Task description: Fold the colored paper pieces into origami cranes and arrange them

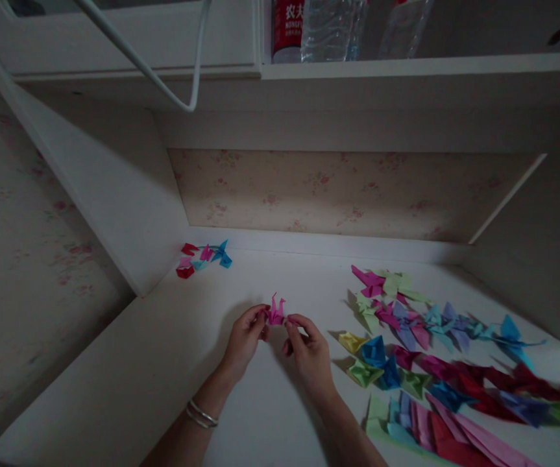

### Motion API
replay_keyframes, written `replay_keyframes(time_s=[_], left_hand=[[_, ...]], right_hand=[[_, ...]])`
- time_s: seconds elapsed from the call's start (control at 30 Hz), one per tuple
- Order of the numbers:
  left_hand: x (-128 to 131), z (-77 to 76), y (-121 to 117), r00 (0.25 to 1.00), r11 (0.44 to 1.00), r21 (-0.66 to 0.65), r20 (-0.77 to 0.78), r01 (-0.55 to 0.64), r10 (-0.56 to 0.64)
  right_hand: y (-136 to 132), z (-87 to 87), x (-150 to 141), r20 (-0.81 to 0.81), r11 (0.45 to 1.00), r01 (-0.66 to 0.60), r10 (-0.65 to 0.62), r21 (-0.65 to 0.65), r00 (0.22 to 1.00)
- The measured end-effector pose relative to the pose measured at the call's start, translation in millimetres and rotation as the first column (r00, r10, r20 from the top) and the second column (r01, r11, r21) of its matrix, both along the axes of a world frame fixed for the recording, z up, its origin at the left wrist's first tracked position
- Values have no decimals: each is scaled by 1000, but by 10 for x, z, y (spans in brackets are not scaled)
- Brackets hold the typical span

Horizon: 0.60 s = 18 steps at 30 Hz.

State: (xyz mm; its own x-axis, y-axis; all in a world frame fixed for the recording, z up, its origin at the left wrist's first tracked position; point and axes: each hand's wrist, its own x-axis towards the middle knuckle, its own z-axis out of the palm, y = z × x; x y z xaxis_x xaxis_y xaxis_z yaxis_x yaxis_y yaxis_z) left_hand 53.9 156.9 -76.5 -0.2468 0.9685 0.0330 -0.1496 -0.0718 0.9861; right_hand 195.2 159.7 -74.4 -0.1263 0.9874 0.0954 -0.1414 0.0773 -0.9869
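Observation:
A small pink origami crane [276, 314] is held just above the white desk, upright, with its two thin points facing up. My left hand [245, 340] pinches it on the left side between thumb and fingers. On the right side, my right hand [309, 353] pinches it in the same way. Metal bangles [202, 414] circle my left wrist. To the right of my hands lie rows of folded paper pieces, among them a yellow paper boat-like shape [352, 342] and a pink and green cluster of cranes [381, 285].
Small red, pink and blue folded pieces [204, 256] sit at the desk's back left corner. Flat coloured folded strips [435, 428] lie at the front right. Overhead is a shelf [406, 67] with plastic bottles [328, 29], and a white bent rod [163, 87] hangs down.

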Motion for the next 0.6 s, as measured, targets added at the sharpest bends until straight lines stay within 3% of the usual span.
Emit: replay_keyframes(time_s=[0.13,0.3,0.43,0.6], left_hand=[[-5,16,-5,1000,1000,-2,1,-14,14],[-2,47,-19,986,996,28,-140,-82,85],[-3,63,-30,979,996,50,-187,-67,76],[21,57,-44,960,991,134,-276,-13,49]], right_hand=[[13,-12,-16,-98,1000,6,-8,-19,995],[6,9,-55,-306,992,9,-47,-127,951],[-50,4,-77,-203,996,8,-27,-93,979],[-60,-79,-75,27,990,28,-32,140,999]])
